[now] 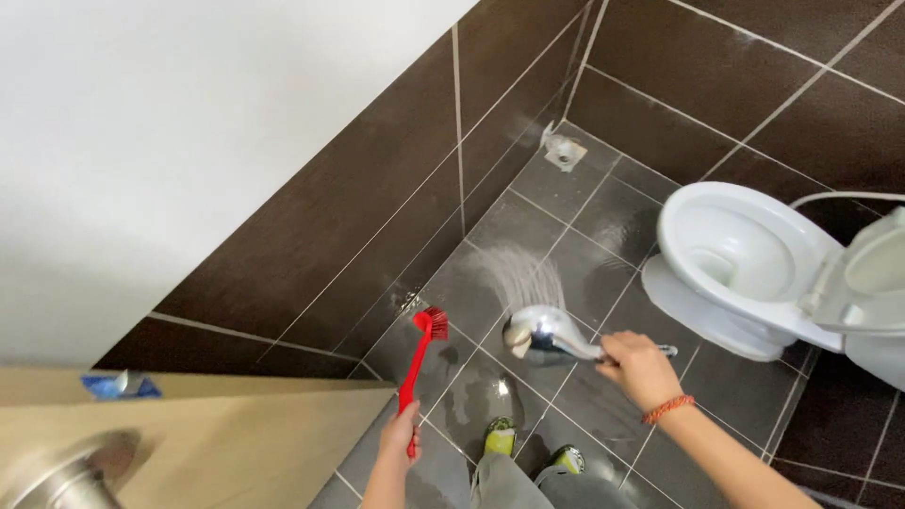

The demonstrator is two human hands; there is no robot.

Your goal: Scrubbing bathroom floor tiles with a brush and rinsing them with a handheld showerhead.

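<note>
In a dark-tiled bathroom, I stand over the wet floor (566, 203) with one tool in each of my two hands. My left hand (400, 435) is closed around the lower end of one red brush (419, 358), its handle slanting up and away from me so that the red bristle head hangs just above the tiles near the foot of the wall (377, 217). My right hand (641, 368), with one orange bracelet (667, 408) at the wrist, is wrapped tight around the grip of one chrome shower head (545, 336); the rounded head points left and away from me, and one fan of water (517, 273) sprays from it onto the floor tiles ahead. The brush head and the shower head are near each other but apart, the brush to the left. One white toilet (745, 264) stands to the right with its seat and lid raised, a white hose running behind it. One square metal floor drain (564, 151) sits in the far corner where two walls meet. Below my hands, my two feet in yellow-green slippers (501, 436) rest on the wet tiles. At lower left, one light wooden counter (207, 443) carries part of one round metal basin (66, 476)
</note>
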